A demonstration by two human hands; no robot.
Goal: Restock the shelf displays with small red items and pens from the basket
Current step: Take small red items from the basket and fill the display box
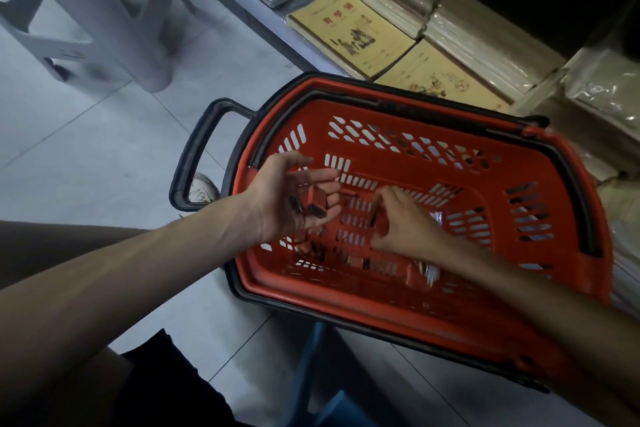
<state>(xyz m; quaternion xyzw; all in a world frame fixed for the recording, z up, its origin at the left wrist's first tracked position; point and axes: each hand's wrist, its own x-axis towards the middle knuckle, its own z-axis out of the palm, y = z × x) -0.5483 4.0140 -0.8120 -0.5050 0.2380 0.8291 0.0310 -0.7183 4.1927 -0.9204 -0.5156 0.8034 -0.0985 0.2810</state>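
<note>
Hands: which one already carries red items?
The left hand, palm up, cradling several red items; the right hand is palm down, reaching into the basket.

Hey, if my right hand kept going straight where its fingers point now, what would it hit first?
Probably the small red items on the floor of the basket, just beyond your right hand; depth is unclear.

Left grip [294, 198] palm up (cupped), right grip [398, 224] palm down, pinching
</note>
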